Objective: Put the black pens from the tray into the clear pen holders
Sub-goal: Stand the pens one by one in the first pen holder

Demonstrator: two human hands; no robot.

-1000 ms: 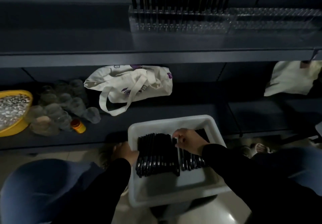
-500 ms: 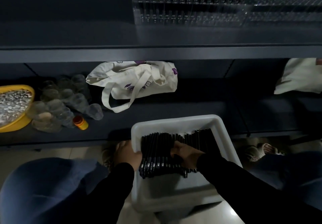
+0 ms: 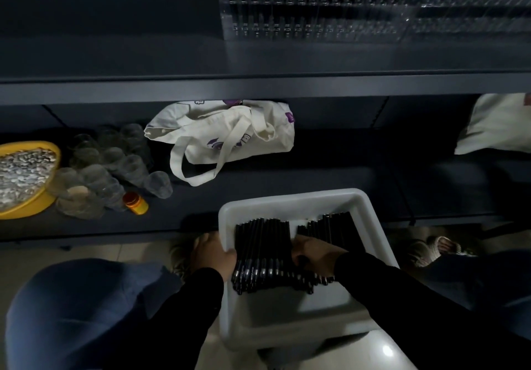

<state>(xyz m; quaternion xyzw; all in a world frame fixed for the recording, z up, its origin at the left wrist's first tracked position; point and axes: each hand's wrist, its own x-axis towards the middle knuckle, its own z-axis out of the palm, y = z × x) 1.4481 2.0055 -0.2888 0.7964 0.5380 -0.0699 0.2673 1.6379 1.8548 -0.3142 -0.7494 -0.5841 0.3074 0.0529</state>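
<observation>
Low at the white tray (image 3: 370, 214), the left hand (image 3: 214, 256) still grips the left rim, while the right hand (image 3: 314, 253), farther back a second ago, now curls around black pens (image 3: 263, 251). They lie side by side, long axes front-to-back. Above, clear pen holders (image 3: 316, 27) hold upright pens.

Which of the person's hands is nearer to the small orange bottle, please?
Left. The left hand grips the tray's left rim, nearer the small orange bottle; the right hand lies among the pens, farther right.

Black pens (image 3: 263, 250) flat in white tray (image 3: 290, 201); clear pen holders (image 3: 316, 29) on shelf.
</observation>
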